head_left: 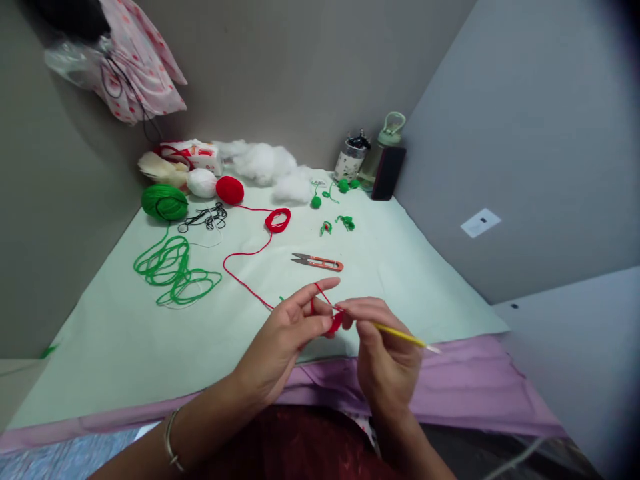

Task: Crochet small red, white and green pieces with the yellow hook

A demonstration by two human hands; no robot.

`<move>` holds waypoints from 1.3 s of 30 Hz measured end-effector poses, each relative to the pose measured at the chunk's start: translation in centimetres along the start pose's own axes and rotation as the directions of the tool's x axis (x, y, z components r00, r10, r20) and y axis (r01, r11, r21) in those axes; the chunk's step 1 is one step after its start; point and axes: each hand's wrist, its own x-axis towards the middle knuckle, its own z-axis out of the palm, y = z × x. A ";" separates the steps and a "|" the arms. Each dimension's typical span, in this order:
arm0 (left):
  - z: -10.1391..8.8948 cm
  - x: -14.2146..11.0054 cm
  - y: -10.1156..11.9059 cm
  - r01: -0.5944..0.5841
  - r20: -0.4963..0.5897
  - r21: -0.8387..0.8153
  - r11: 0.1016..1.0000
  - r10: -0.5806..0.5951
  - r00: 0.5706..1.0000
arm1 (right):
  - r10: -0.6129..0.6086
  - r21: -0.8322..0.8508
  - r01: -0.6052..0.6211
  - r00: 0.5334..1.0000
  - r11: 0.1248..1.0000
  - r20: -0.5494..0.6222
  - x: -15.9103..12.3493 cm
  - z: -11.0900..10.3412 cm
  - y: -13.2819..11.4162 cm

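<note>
On the near side of the snips (330, 264), the left hand (290, 333)'s grip pinches a small red piece (336, 323), seemingly barely begun, the right hand (387, 363)'s is clamped round a yellow hook (400, 334), while green pieces (349, 225) beyond look finished.

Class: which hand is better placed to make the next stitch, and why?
Probably the right hand: it holds the hook at the red piece, while the left hand pinches that piece and carries the yarn.

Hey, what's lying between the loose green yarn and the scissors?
In the head view, a red strand curves across the stretch between the loose green yarn and the scissors.
</note>
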 end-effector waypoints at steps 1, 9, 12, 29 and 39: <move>-0.1 0.0 0.2 0.012 0.003 -0.003 1.000 -0.012 1.000 | 0.069 0.099 -0.069 0.998 0.993 0.009 0.3 -0.1 0.0; -0.7 -0.2 0.6 -0.103 -0.033 0.132 0.986 0.108 0.994 | 0.017 0.017 -0.019 0.996 1.000 0.087 0.1 -0.9 -0.6; -0.5 -0.4 0.3 -0.145 -0.069 0.184 0.972 0.160 0.985 | -0.272 -0.323 0.338 0.934 0.884 0.233 -0.7 -1.1 -0.5; 0.0 -0.1 -0.7 -0.082 -0.064 0.075 0.994 0.087 0.994 | -0.027 -0.086 0.032 0.997 0.996 0.067 0.2 -0.2 -0.4; -0.2 0.3 -0.5 0.043 -0.088 -0.112 0.993 -0.053 0.995 | -0.289 -0.392 0.305 0.952 0.868 0.100 -1.3 -0.7 0.6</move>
